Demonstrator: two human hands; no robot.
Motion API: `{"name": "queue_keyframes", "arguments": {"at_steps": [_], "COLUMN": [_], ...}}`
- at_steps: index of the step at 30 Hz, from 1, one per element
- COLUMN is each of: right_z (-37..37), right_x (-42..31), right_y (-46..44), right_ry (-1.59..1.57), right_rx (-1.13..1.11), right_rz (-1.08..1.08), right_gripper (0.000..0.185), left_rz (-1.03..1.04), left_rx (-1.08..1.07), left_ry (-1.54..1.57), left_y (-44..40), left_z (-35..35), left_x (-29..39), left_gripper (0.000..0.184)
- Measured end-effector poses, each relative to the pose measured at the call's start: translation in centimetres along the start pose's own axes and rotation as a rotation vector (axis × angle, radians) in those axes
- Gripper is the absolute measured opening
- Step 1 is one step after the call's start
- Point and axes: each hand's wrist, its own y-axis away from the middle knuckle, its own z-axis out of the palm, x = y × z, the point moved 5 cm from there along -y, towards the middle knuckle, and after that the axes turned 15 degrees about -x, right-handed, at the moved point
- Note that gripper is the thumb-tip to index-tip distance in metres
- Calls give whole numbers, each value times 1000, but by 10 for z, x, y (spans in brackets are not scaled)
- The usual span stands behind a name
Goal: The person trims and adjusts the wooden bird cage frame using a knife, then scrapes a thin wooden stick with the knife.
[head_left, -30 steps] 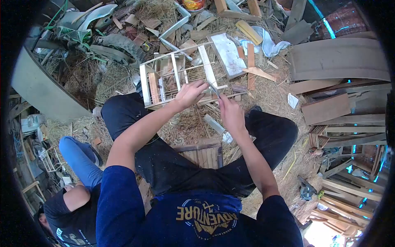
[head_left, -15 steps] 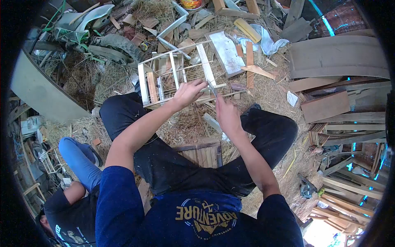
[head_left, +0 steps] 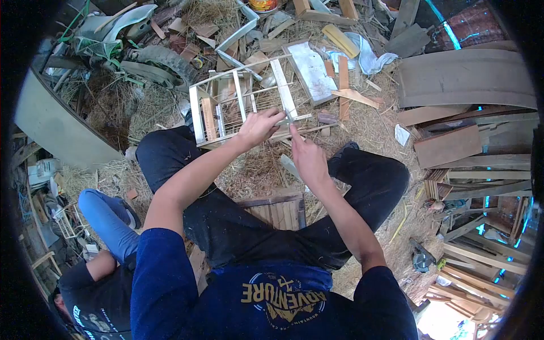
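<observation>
A small wooden cage point(head_left: 240, 100) of pale slats and thin bars lies on the straw floor in front of my crossed legs. My left hand point(head_left: 262, 127) is closed on the frame at its near right corner, its fingertips close to the end of a wide white slat point(head_left: 284, 93). My right hand point(head_left: 307, 157) is closed round a knife point(head_left: 289, 120), whose handle is mostly covered by the fingers. The narrow metal blade points away from me and meets the corner beside my left fingertips. Exact contact is too small to make out.
A white-stained board point(head_left: 314, 73) and wood offcuts point(head_left: 344, 85) lie beyond the cage. A slatted wooden piece point(head_left: 277, 211) rests between my legs. Stacked planks point(head_left: 481, 164) line the right side. Another person in jeans point(head_left: 110, 215) sits at lower left. A wheel point(head_left: 164, 63) stands behind.
My right hand has moved slightly left and its index finger now stretches along the blade. My left hand stays at the corner. The cage has barely shifted.
</observation>
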Motion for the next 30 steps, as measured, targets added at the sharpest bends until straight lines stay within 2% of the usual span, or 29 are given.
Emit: {"name": "queue_keyframes", "arguments": {"at_steps": [11,21,26,30], "right_z": [-8,-6,-4,11], "right_x": [-3,-5,-2,10], "right_y": [-4,-14,-22,-35], "right_ry": [-15,68,67,13], "right_rx": [20,-75,-83,-67], "right_rz": [64,123,85,109], "right_gripper": [38,43,54,50], "left_rz": [-31,-70,7,103], "left_rx": [-41,-103,-77,-86], "left_ry": [79,167,178,81], "left_y": [-1,-7,-11,-10], "left_z": [-5,2,11,25], "left_x": [2,-4,-2,1], "left_gripper": [36,40,40,38]}}
